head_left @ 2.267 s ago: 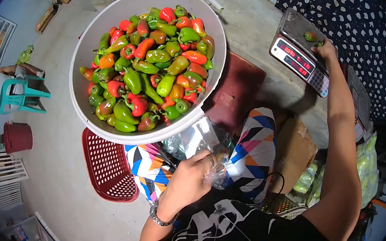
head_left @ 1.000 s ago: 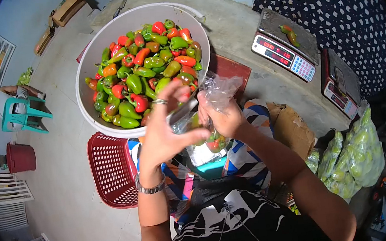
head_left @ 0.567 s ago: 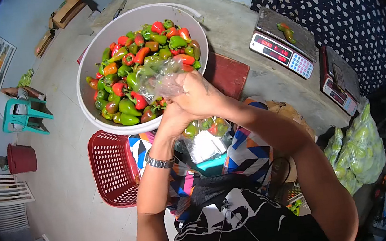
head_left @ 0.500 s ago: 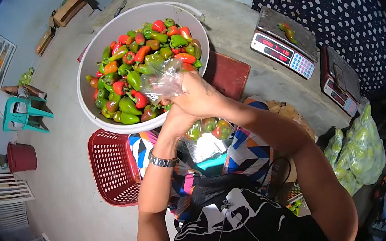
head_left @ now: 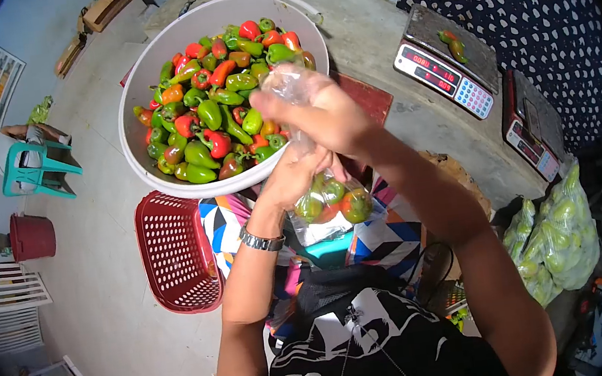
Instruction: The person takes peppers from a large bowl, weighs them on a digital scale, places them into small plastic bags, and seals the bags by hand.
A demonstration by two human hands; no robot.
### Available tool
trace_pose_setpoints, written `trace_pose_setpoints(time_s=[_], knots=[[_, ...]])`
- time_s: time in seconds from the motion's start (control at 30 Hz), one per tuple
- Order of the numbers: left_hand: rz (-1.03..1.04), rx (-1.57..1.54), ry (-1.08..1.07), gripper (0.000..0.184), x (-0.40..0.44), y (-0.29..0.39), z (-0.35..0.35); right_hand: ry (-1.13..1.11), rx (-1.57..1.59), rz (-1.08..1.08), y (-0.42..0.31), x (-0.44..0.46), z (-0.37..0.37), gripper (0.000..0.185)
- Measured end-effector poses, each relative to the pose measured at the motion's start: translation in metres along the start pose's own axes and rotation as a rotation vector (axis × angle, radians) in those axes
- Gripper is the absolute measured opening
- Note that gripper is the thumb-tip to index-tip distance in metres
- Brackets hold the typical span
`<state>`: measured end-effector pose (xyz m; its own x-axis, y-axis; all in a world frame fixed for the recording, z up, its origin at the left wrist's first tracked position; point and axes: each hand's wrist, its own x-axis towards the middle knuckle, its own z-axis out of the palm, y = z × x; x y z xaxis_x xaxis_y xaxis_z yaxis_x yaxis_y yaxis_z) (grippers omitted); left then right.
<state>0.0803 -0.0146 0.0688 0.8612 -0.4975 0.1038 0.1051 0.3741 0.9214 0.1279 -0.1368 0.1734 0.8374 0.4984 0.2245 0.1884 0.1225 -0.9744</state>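
Observation:
Between my knees hangs a clear plastic bag point(head_left: 332, 201) with several green and red peppers in it. My left hand point(head_left: 298, 176), with a metal watch on its wrist, grips the bag's neck just above the peppers. My right hand point(head_left: 326, 111) is higher, closed around the upper, loose part of the bag, in front of the tub's right rim. A large pale tub point(head_left: 134, 144) full of red, green and orange peppers stands just beyond my hands. Two peppers point(head_left: 453, 46) lie on the plate of a digital scale point(head_left: 443, 79) with red digits lit.
A red perforated basket point(head_left: 175, 254) stands left of my legs. Right of the first scale is a second scale point(head_left: 530, 133). Bags of green produce point(head_left: 563, 240) lie at the right. A person sits by a teal chair point(head_left: 39, 169) at the far left, near a red bucket point(head_left: 32, 236).
My right hand has come from the scale to the bag, leaving peppers on the plate. Both hands have closed on the bag's neck, and most recently my right hand has moved up from my left.

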Motion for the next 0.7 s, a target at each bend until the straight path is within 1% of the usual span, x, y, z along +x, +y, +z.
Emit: trace_pose_setpoints(time_s=[0.03, 0.07, 0.1, 0.2, 0.23, 0.27, 0.3, 0.37, 0.4, 0.43, 0.5, 0.57, 0.6, 0.67, 0.7], knots=[[0.005, 0.054, 0.046, 0.029, -0.003, 0.000, -0.006, 0.058, -0.109, -0.046, 0.000, -0.008, -0.005, 0.046], [0.013, 0.110, 0.093, 0.031, -0.003, 0.000, -0.010, 0.079, -0.238, -0.021, 0.003, -0.017, -0.014, 0.058], [-0.032, 0.175, 0.261, 0.037, -0.006, 0.011, 0.001, 0.098, -0.366, 0.006, 0.007, -0.027, -0.023, 0.075], [0.067, 0.423, 0.455, 0.042, -0.007, 0.038, 0.014, -0.273, -0.369, 0.202, 0.054, -0.065, -0.028, 0.079], [0.191, 0.335, 0.446, 0.043, -0.004, 0.030, 0.020, -0.220, -0.151, 0.196, 0.066, -0.079, -0.014, 0.084], [0.111, 0.463, 0.429, 0.039, -0.006, 0.029, 0.021, -0.159, 0.068, 0.190, 0.076, -0.090, -0.002, 0.090], [0.179, 0.532, 0.385, 0.039, -0.008, 0.030, 0.024, -0.241, 0.005, 0.238, 0.079, -0.089, -0.005, 0.080], [0.226, 0.580, 0.313, 0.039, -0.011, 0.032, 0.027, -0.342, -0.072, 0.333, 0.077, -0.085, -0.013, 0.081], [0.194, 0.554, 0.286, 0.040, -0.013, 0.032, 0.027, -0.392, -0.106, 0.382, 0.076, -0.085, -0.013, 0.081], [0.166, 0.527, 0.257, 0.040, -0.014, 0.032, 0.027, -0.346, -0.177, 0.225, 0.078, -0.085, -0.011, 0.080], [0.273, 0.723, 0.155, 0.040, -0.013, 0.033, 0.030, -0.257, -0.323, -0.089, 0.088, -0.089, -0.008, 0.078], [0.454, 0.764, 0.091, 0.027, -0.008, 0.025, 0.028, -0.194, -0.468, -0.243, 0.133, -0.101, -0.004, 0.072], [0.314, 0.675, 0.142, 0.030, -0.011, 0.036, 0.032, -0.173, -0.504, -0.200, 0.134, -0.101, 0.000, 0.065], [0.034, 0.492, 0.233, 0.037, -0.020, 0.066, 0.043, -0.149, -0.523, 0.015, 0.101, -0.092, 0.012, 0.051], [0.053, 0.437, 0.199, 0.036, -0.019, 0.064, 0.034, -0.145, -0.517, 0.090, 0.094, -0.089, 0.016, 0.044]])
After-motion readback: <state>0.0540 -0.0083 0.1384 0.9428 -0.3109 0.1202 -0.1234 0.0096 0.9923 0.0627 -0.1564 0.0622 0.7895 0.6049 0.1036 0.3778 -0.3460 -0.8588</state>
